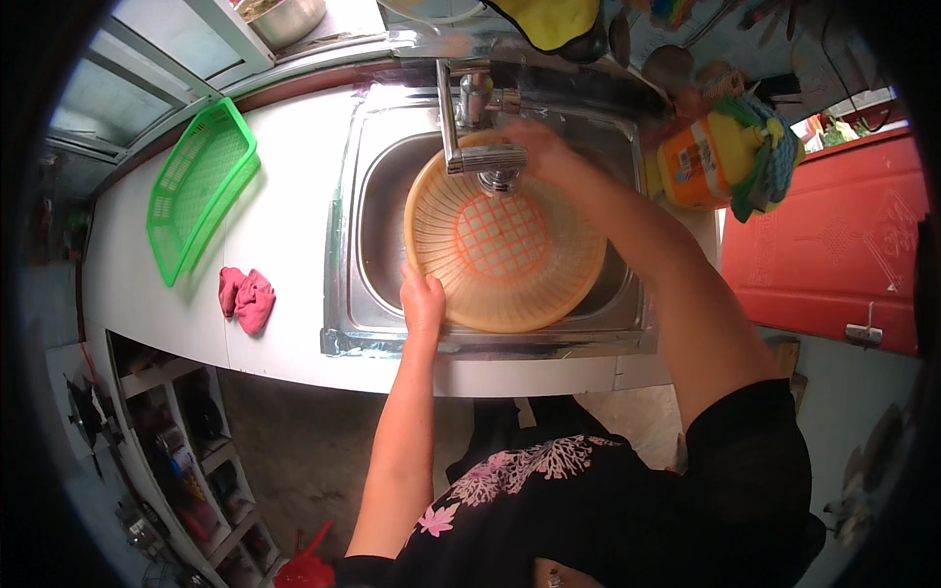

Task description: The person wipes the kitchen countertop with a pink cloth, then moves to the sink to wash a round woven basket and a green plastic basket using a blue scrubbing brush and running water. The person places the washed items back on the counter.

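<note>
A round orange plastic basket [566, 287] with a ribbed wall and a grid-patterned bottom sits over the stainless steel sink [382, 220]. My left hand [424, 300] grips its near left rim, thumb on the inner side. At the far rim, beside the faucet, is my right hand [542, 151]; it is blurred and its fingers are partly lost behind the spout. The chrome faucet [481, 158] reaches over the basket. Whether water runs from it I cannot tell.
On the white counter [287, 220] at left are a green plastic basket [202, 184] and a crumpled pink cloth [248, 300]. To the sink's right stands a yellow-and-orange bottle [698, 162] with cloths on it, near a red panel [816, 242]. Shelves [184, 448] are lower left.
</note>
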Tool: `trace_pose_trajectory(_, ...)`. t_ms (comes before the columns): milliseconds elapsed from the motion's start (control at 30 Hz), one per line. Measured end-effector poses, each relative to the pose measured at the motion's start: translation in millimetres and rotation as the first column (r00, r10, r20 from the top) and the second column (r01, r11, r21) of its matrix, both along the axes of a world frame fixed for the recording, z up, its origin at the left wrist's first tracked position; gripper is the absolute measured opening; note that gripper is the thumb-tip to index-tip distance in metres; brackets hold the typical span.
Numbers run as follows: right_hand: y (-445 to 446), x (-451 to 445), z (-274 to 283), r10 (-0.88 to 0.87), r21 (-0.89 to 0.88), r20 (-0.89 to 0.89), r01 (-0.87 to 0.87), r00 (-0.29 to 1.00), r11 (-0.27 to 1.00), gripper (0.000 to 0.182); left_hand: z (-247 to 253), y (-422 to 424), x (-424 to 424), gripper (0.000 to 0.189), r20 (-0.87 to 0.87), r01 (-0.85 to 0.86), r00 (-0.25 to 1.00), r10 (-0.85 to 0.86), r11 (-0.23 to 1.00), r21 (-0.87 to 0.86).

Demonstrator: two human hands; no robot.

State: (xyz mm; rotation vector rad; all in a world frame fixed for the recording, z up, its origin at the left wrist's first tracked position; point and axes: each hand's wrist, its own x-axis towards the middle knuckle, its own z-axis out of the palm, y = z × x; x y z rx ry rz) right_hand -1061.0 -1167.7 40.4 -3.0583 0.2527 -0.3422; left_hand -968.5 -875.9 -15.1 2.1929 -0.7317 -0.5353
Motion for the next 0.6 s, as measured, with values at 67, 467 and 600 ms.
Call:
trace_pose_trajectory(67,-21.7,-59.7,-32.7,-0.024,-0.264,0.024,0.029,0.999,0.964,0.032,3.0,-2.5,-1.2,0.026,-0.016,-0.012,1.000,0.012,1.000,0.005)
trace_pose_trajectory(467,92.2,-219.8,-6.9,-0.519,0.754,-0.363,0.571,0.774,0.325,0.062,4.1,7.9,-0.8,0.066,0.173,0.240,0.965,-0.199,0.934,-0.263)
trace_pose_trajectory(600,125.9,-244.3,-9.2,-0.715,0.944,-0.326,0.260,0.619,-0.205,0.042,65.5,14.3,-4.4,0.064,-0.160,0.406,0.879,-0.450,0.880,-0.245)
